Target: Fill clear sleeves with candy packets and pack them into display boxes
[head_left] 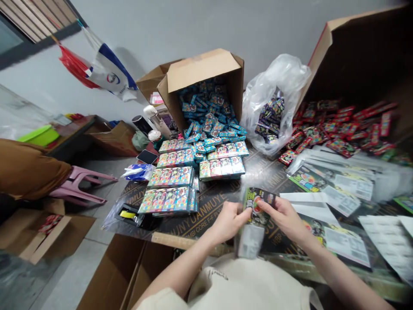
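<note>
A printed plastic pouch (254, 211), dark and green at the top with a clear lower part, hangs in front of my body over the table edge. My left hand (229, 220) pinches its left side. With thumb and fingers, my right hand (285, 215) grips its upper right side. What the pouch contains, if anything, I cannot make out. Similar flat pouches (346, 241) lie to the right of my right hand, some overlapping. Left of my hands, colourful printed boxes (167, 199) stand in stacked rows.
Blue packets (209, 107) spill from a tipped carton (201, 71). Behind my hands, a clear bag (292, 77) holds dark purple packets (272, 114). Red packets (342, 125) lie before a large carton (355, 56). A tape dispenser (130, 215) sits near the table's left edge.
</note>
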Demonstrator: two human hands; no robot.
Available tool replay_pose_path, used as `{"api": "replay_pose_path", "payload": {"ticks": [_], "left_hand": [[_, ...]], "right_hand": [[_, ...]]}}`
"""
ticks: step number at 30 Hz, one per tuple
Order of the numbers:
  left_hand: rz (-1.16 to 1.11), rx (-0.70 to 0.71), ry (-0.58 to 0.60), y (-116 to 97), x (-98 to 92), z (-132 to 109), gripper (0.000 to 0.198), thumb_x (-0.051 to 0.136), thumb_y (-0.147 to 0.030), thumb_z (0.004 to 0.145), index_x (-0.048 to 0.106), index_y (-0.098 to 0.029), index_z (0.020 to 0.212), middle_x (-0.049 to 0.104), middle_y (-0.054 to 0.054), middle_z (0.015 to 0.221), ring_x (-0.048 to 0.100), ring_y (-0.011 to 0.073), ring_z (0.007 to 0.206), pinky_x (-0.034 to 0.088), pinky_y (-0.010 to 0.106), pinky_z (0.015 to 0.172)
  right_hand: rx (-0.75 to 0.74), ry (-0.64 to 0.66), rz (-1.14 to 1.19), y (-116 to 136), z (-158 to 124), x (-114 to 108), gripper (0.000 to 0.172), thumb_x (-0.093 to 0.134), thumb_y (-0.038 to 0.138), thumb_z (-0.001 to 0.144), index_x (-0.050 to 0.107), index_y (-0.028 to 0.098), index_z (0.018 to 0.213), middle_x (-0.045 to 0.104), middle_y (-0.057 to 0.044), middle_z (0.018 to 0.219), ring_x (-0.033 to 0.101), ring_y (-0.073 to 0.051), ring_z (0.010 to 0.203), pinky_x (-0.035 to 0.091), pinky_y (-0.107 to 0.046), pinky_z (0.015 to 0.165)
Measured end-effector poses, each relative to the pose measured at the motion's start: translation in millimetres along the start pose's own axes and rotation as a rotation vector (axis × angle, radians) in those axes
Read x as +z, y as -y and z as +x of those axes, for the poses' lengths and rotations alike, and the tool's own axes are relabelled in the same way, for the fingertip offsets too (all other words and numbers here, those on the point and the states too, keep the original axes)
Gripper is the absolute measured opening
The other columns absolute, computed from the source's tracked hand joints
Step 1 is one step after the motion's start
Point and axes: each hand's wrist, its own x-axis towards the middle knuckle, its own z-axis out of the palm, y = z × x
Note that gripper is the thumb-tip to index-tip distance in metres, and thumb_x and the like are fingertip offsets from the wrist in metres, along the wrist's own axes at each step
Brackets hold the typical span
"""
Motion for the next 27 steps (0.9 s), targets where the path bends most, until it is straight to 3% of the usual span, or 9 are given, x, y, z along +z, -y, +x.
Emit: {"api": "replay_pose_path", "payload": {"ticks": [3, 6, 8, 10, 15, 17, 19, 23, 27], "left_hand": [[0.088, 0.018, -0.061, 7, -0.6, 2, 0.045, 0.045, -0.045, 0.08, 0.052, -0.01, 0.052, 0.037, -0.003, 0.049, 0.031, 0.006, 0.048, 0.024, 0.019, 0.045], [-0.055, 0.031, -0.143, 6, -7.4, 8, 0.044, 0.043, -0.045, 0.082, 0.058, -0.009, 0.064, 0.049, -0.001, 0.058, 0.041, 0.0078, 0.053, 0.033, 0.019, 0.049], [-0.163, 0.014, -0.172, 7, -12.0, 13, 0.044, 0.043, -0.047, 0.081, 0.061, -0.008, 0.071, 0.056, 0.002, 0.065, 0.048, 0.0104, 0.059, 0.039, 0.02, 0.054], [-0.252, -0.014, -0.146, 13, -13.2, 14, 0.042, 0.051, -0.048, 0.076, 0.062, -0.007, 0.076, 0.061, 0.005, 0.072, 0.054, 0.0136, 0.065, 0.043, 0.023, 0.059], [-0.452, -0.086, 0.07, 44, -0.1, 4, 0.045, 0.068, -0.038, 0.065, 0.058, -0.01, 0.099, 0.065, 0.008, 0.087, 0.06, 0.0185, 0.074, 0.048, 0.03, 0.067], [-0.424, -0.108, 0.135, 52, 6.0, 0, 0.041, 0.069, -0.036, 0.064, 0.06, -0.01, 0.096, 0.066, 0.008, 0.086, 0.061, 0.0193, 0.074, 0.048, 0.032, 0.07], [-0.412, -0.091, 0.142, 50, 10.2, 0, 0.044, 0.073, -0.031, 0.059, 0.062, -0.012, 0.096, 0.066, 0.008, 0.09, 0.061, 0.0213, 0.081, 0.047, 0.032, 0.075], [-0.751, -0.058, -0.129, 23, 17.1, 11, 0.055, 0.07, -0.038, 0.064, 0.056, -0.015, 0.112, 0.064, 0.01, 0.104, 0.06, 0.0217, 0.093, 0.045, 0.031, 0.081], [-1.049, -0.147, -0.324, 5, 27.9, 21, 0.047, 0.057, -0.049, 0.073, 0.064, -0.008, 0.095, 0.068, 0.012, 0.086, 0.063, 0.0216, 0.08, 0.047, 0.031, 0.073]], "right_hand": [[-0.008, -0.029, 0.054, 2, 1, 1, 0.027, 0.055, 0.043, 0.079, 0.058, 0.016, 0.078, 0.06, -0.002, 0.074, 0.055, -0.016, 0.072, 0.045, -0.029, 0.072], [0.088, 0.197, 0.248, 0, -2, 7, 0.034, 0.064, 0.039, 0.072, 0.057, 0.019, 0.099, 0.063, -0.002, 0.088, 0.058, -0.017, 0.08, 0.046, -0.032, 0.079], [0.178, 0.362, 0.309, -5, -9, 11, 0.039, 0.069, 0.037, 0.067, 0.058, 0.017, 0.099, 0.065, -0.003, 0.088, 0.06, -0.018, 0.078, 0.048, -0.033, 0.076], [0.236, 0.381, 0.324, -12, -15, 12, 0.037, 0.068, 0.037, 0.068, 0.06, 0.015, 0.097, 0.065, -0.005, 0.085, 0.061, -0.019, 0.074, 0.049, -0.033, 0.071], [0.207, 0.235, 0.269, -28, -13, -1, 0.044, 0.068, 0.037, 0.067, 0.055, 0.017, 0.104, 0.064, -0.005, 0.088, 0.06, -0.02, 0.077, 0.049, -0.035, 0.073], [0.137, 0.054, 0.226, -31, -8, -4, 0.048, 0.069, 0.038, 0.067, 0.052, 0.019, 0.108, 0.063, -0.004, 0.092, 0.059, -0.019, 0.08, 0.048, -0.033, 0.075], [0.076, -0.176, 0.177, -32, -3, -3, 0.039, 0.065, 0.04, 0.07, 0.053, 0.018, 0.101, 0.061, -0.004, 0.088, 0.057, -0.018, 0.078, 0.047, -0.03, 0.074], [0.041, -0.303, 0.145, -29, -2, 17, 0.031, 0.061, 0.044, 0.074, 0.054, 0.018, 0.089, 0.061, -0.002, 0.082, 0.055, -0.017, 0.075, 0.046, -0.028, 0.071], [0.051, -0.482, 0.279, -27, -4, 40, 0.038, 0.04, 0.053, 0.083, 0.056, 0.021, 0.098, 0.064, -0.003, 0.091, 0.058, -0.018, 0.082, 0.047, -0.028, 0.071]]}}
